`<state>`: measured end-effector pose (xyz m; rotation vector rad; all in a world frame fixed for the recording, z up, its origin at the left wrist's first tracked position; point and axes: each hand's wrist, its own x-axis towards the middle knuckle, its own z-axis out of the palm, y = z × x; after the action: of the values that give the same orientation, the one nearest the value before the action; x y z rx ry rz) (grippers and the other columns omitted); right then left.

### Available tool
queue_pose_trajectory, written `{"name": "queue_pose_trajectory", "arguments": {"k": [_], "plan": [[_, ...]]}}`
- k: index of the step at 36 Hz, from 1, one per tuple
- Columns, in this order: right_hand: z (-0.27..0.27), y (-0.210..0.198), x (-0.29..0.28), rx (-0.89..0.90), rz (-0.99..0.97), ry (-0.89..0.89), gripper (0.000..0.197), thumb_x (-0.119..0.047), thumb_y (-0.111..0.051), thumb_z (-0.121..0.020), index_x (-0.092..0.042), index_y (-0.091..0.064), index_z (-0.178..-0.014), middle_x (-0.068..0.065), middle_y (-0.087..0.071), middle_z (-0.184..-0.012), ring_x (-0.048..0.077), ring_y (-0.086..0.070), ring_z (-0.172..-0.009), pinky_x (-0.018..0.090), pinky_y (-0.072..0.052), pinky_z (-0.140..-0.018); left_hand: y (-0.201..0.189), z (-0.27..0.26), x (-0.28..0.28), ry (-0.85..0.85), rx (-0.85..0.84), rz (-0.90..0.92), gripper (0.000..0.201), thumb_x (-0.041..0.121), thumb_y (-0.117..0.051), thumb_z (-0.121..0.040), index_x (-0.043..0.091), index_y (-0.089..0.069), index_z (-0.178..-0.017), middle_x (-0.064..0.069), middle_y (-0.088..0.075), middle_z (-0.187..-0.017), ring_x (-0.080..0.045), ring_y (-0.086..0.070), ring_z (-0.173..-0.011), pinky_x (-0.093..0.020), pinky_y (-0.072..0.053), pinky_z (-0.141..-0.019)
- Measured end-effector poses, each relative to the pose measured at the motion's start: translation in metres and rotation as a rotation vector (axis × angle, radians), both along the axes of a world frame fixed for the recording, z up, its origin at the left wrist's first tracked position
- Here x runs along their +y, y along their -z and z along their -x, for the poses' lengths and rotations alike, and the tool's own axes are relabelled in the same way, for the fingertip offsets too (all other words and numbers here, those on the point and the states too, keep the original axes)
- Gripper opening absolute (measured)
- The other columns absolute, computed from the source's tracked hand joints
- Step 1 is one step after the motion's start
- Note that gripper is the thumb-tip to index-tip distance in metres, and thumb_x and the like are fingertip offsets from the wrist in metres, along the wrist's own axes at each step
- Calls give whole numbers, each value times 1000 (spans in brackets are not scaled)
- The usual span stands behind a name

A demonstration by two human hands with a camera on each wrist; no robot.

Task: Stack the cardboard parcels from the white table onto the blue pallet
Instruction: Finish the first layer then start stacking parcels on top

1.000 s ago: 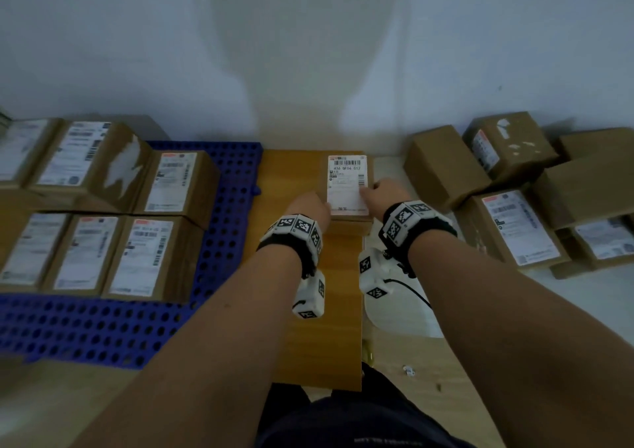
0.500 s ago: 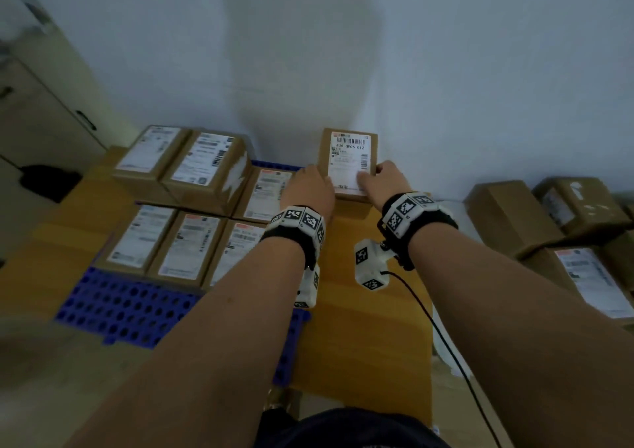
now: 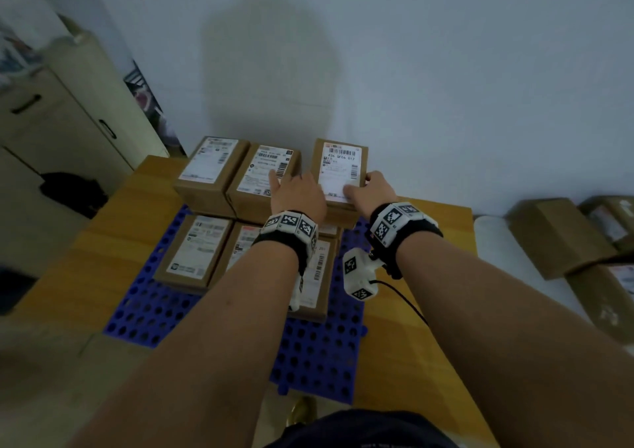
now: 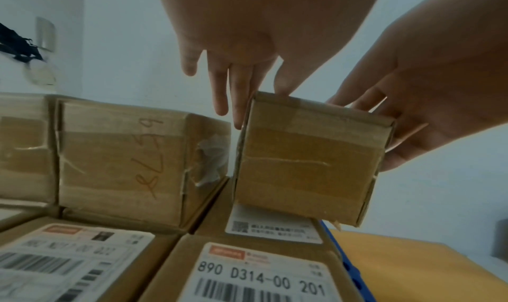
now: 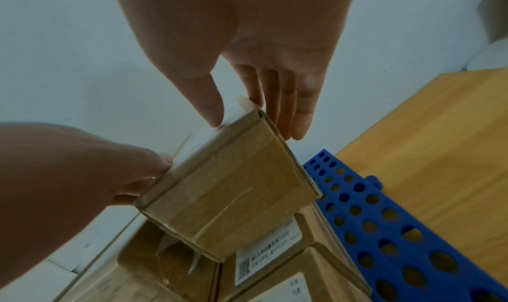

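I hold a cardboard parcel (image 3: 339,169) with a white label between both hands. My left hand (image 3: 296,193) grips its left side, thumb on top. My right hand (image 3: 370,190) grips its right side the same way. The parcel (image 4: 310,163) sits slightly tilted at the back right of the blue pallet (image 3: 319,344), low on a labelled parcel (image 4: 272,226) of the bottom layer. Two second-layer parcels (image 3: 236,176) stand to its left. In the right wrist view my right hand (image 5: 261,111) has its thumb on the parcel (image 5: 231,198), beside the pallet (image 5: 384,230).
The pallet lies on a wooden table (image 3: 411,310). Several more parcels (image 3: 555,234) lie on the white table at the far right. A beige cabinet (image 3: 51,121) stands at the left, and the wall is close behind the stack.
Both hands carried the parcel left, from over the wooden table to the back right of the pallet stack. The head view turned left with it.
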<state>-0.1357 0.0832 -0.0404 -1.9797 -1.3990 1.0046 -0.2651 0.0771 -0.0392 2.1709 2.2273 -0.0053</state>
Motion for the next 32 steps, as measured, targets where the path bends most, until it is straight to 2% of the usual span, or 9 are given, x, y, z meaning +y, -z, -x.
{"name": "queue_pose_trajectory", "arguments": {"k": [4, 10, 15, 20, 24, 28, 32], "plan": [[9, 2, 1, -38, 29, -13, 46, -26, -57, -91, -9, -43, -131, 11, -60, -122, 26, -59, -103, 31, -46, -76, 4, 10, 4, 46, 7, 26, 34, 26, -35, -98, 11, -49, -125, -8, -59, -124, -26, -44, -128, -52, -6, -118], [18, 6, 3, -79, 54, -2, 42, -25, -56, -90, -8, -45, -126, 10, -61, -116, 22, -54, -85, 30, -44, -68, 11, 26, 8, 77, -91, -52, 41, 18, -39, -95, 13, -42, -136, -7, -47, -140, -26, -34, -135, -49, -11, -118], [24, 8, 5, -67, 112, 32, 46, -27, -54, -91, -9, -42, -131, 11, -60, -116, 23, -55, -86, 34, -50, -74, 9, 45, 13, 46, -112, -35, 49, 15, -37, -96, 11, -32, -144, -7, -31, -152, -25, -22, -143, -46, -14, -119], [32, 8, 6, -46, 134, 54, 47, -26, -56, -91, -8, -42, -131, 11, -60, -118, 25, -57, -91, 36, -53, -79, 11, 60, 17, 45, -130, 32, 43, 11, -40, -92, 8, -43, -134, -10, -42, -142, -28, -35, -133, -43, -29, -112], [40, 10, 5, -24, 137, 55, 49, -28, -58, -90, -8, -41, -132, 10, -60, -120, 26, -60, -100, 38, -54, -83, 11, 64, 18, 72, -147, 41, 40, 5, -40, -88, 7, -49, -127, -9, -47, -135, -28, -40, -127, -42, -34, -107], [46, 11, 3, -16, 134, 75, 51, -28, -57, -90, -8, -40, -133, 11, -60, -122, 26, -61, -102, 41, -55, -86, 14, 68, 20, 87, -165, -7, 32, 9, -41, -91, 8, -54, -120, -8, -52, -128, -27, -45, -121, -41, -39, -102], [48, 12, 2, -35, 142, 71, 54, -28, -56, -90, -8, -38, -137, 10, -59, -124, 27, -61, -103, 39, -55, -84, 17, 71, 20, 92, -179, -65, 28, 18, -42, -95, 10, -56, -118, -7, -55, -125, -25, -48, -118, -40, -43, -97]]}}
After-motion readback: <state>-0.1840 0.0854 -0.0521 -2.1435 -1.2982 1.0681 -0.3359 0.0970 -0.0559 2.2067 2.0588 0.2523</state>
